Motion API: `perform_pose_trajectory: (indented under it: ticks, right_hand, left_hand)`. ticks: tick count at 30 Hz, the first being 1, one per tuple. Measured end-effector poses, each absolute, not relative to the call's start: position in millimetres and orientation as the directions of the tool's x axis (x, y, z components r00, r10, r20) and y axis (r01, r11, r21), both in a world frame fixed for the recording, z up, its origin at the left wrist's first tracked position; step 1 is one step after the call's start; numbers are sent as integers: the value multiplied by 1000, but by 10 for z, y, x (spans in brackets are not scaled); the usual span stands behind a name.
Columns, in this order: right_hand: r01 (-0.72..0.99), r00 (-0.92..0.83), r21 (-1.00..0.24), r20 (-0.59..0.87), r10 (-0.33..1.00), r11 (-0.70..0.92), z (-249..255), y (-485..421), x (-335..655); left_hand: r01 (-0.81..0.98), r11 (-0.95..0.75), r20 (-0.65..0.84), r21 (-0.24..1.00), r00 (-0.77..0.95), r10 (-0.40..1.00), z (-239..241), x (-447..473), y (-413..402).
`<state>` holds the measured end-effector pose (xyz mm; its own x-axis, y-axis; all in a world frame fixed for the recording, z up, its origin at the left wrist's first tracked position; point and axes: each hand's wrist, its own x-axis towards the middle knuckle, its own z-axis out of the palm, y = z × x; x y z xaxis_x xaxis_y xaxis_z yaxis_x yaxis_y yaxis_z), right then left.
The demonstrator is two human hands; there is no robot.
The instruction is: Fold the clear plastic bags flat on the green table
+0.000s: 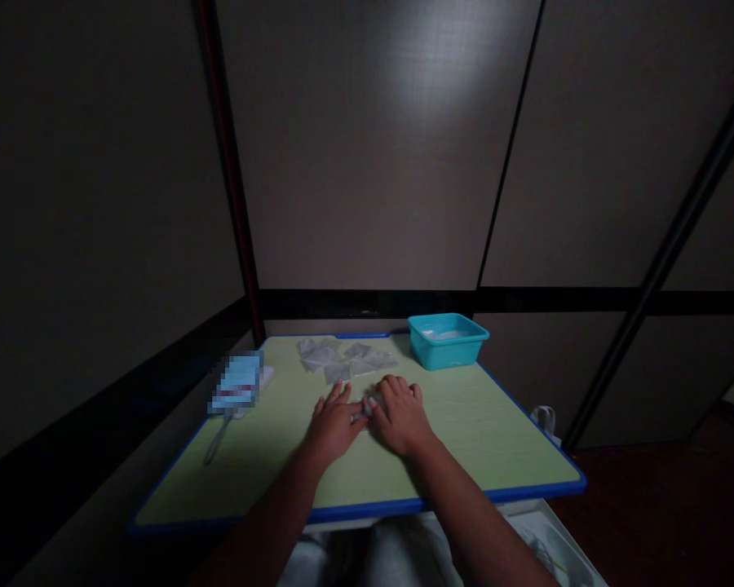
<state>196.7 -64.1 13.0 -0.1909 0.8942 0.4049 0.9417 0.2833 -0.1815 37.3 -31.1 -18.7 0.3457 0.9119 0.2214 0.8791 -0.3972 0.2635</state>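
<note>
A small, thin, clear plastic bag point(364, 416) lies between my hands over the middle of the table, partly hidden by my fingers. My left hand point(334, 425) has its thumb and index finger closed at the bag's left side, while its other fingers stretch forward. From the right, my right hand point(402, 417) curls over the same bag, with its thumb pressed on it. Just beyond my hands, several flat see-through plastic bags are spread out, in a left group point(318, 354) and a right group point(367, 359).
A turquoise plastic basin point(446, 352) with clear plastic inside stands at the back right. On the left lies a blurred-out blue item point(237, 383) with a strap point(218, 439). The yellow-green table point(269, 481) has a blue rim, with panelled walls behind and left. A white drawer point(538, 522) sits below.
</note>
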Motion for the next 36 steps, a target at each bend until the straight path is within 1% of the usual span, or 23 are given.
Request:
perform_pose_trajectory:
  ticks: [2, 4, 6, 9, 14, 17, 19, 22, 25, 28, 30, 34, 36]
  right_hand:
    - [893, -318, -195, 366, 875, 406, 108, -661, 1954]
    - [861, -395, -220, 276, 876, 458, 65, -661, 1949]
    - [861, -413, -239, 184, 892, 448, 18, -648, 1949]
    - [885, -387, -230, 118, 914, 405, -29, -627, 1947]
    - [920, -334, -186, 85, 939, 344, -38, -615, 1926]
    - [935, -305, -168, 64, 950, 312, -34, -616, 1914]
    - [939, -298, -160, 57, 953, 303, -32, -616, 1910]
    - [940, -304, -148, 49, 951, 308, -27, -615, 1911]
    - [937, -317, -141, 40, 948, 319, -26, -614, 1914]
    - [937, -316, -147, 38, 948, 318, -33, -613, 1918]
    - [935, -312, -162, 44, 949, 315, -36, -612, 1925]
    - [935, -286, -210, 37, 958, 287, -14, -606, 1955]
    - [936, -252, -236, 65, 965, 261, 13, -603, 1975]
  left_hand:
    - [884, -398, 211, 244, 352, 912, -188, 370, -314]
    - [889, -399, 207, 223, 357, 911, -189, 370, -317]
    - [896, -395, 208, 204, 355, 912, -187, 371, -325]
    - [912, -370, 203, 175, 335, 920, -181, 363, -339]
    - [943, -292, 159, 161, 267, 950, -187, 286, -352]
    - [949, -267, 166, 169, 240, 956, -191, 250, -364]
    - [940, -289, 209, 181, 251, 945, -178, 251, -379]
    - [882, -424, 283, 206, 361, 889, -138, 274, -403]
    - [788, -559, 263, 257, 499, 825, -108, 285, -413]
    - [765, -550, 210, 336, 508, 835, -107, 273, -407]
    - [771, -524, 187, 363, 490, 851, -113, 262, -402]
    - [789, -498, 185, 360, 463, 867, -110, 253, -401]
    - [804, -475, 210, 357, 426, 880, -101, 260, -405]
